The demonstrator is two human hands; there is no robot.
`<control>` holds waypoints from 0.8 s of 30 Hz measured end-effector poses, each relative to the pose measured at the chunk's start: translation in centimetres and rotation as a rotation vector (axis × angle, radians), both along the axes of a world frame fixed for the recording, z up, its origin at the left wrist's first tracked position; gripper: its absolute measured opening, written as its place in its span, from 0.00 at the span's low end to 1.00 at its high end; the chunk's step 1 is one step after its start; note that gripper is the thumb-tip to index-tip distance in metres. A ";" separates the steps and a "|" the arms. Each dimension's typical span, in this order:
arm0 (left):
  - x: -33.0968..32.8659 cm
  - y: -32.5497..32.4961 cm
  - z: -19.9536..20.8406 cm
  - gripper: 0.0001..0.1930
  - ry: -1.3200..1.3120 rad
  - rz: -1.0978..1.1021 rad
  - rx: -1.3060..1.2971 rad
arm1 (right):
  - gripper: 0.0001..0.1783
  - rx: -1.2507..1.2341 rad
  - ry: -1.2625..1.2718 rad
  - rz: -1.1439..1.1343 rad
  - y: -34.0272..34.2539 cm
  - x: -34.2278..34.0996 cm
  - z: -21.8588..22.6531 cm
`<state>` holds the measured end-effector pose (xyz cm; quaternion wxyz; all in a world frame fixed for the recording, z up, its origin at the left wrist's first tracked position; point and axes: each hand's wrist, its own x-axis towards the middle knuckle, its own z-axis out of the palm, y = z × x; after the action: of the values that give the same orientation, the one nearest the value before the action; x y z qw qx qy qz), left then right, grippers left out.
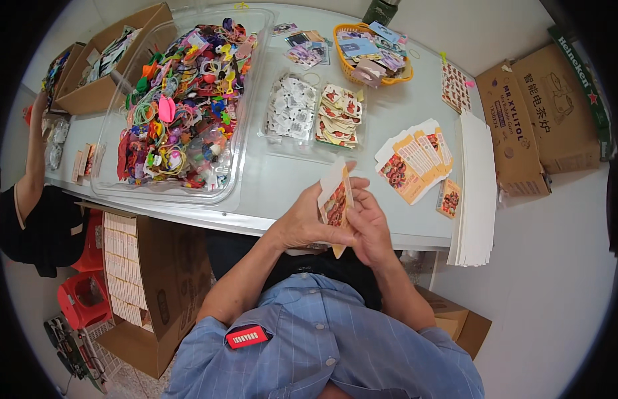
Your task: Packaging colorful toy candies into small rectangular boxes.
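Above the near edge of the table I hold a small printed carton (334,205), yellow and white with red round shapes, tilted and with a pale flap upright at its top. My left hand (301,216) is closed round its left side, thumb across the lower front. The fingers of my right hand (371,225) grip its right edge. To the right, several flat cartons (407,166) of the same print lie fanned out on the table. Beside them rests a small carton (449,199) of the same print.
A large clear tub (237,166) of colourful trinkets stands left. Behind my hands sits a clear tray (290,147) of white packets and picture cards. A yellow basket (345,63) is farther back. White sheets (476,199) line the right edge. Another person's arm (33,153) reaches in far left.
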<state>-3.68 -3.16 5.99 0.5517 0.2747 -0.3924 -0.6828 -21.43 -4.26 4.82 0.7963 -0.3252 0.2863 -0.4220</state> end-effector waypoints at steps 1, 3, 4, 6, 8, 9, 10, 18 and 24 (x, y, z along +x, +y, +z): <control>0.4 -0.1 0.2 0.65 0.016 -0.073 0.033 | 0.21 0.000 -0.003 0.003 0.2 0.1 0.0; 1.3 0.0 0.0 0.59 0.063 -0.042 0.021 | 0.21 -0.248 0.284 0.054 0.5 0.4 -0.3; 2.0 0.0 -0.1 0.55 0.003 -0.053 0.051 | 0.19 -0.421 0.336 -0.001 0.6 0.8 -0.6; 2.7 -0.2 -0.9 0.40 -0.166 0.016 -0.048 | 0.18 -0.415 0.396 0.060 -0.1 0.2 -1.1; 2.7 -0.2 -1.6 0.36 -0.344 0.082 -0.019 | 0.17 -0.410 0.460 0.118 -0.6 -0.1 -2.2; 2.8 -0.2 -2.1 0.33 -0.527 0.154 0.013 | 0.16 -0.467 0.522 0.067 -0.9 0.1 -2.9; 2.0 0.2 -3.9 0.33 -0.478 0.327 -0.100 | 0.15 -0.524 0.584 0.016 -1.1 0.2 -3.3; 2.2 1.8 -6.4 0.36 -0.616 0.767 -0.206 | 0.21 -0.528 0.501 -0.133 -1.3 2.1 -3.6; 3.1 1.4 -5.8 0.23 -0.748 0.697 -0.468 | 0.30 -0.831 0.530 -0.119 -3.7 0.3 -3.6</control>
<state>-0.62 -1.76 0.22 0.6142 0.4820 -0.5883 -0.2108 -21.09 -7.99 1.23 0.4736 -0.6944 0.3044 -0.4482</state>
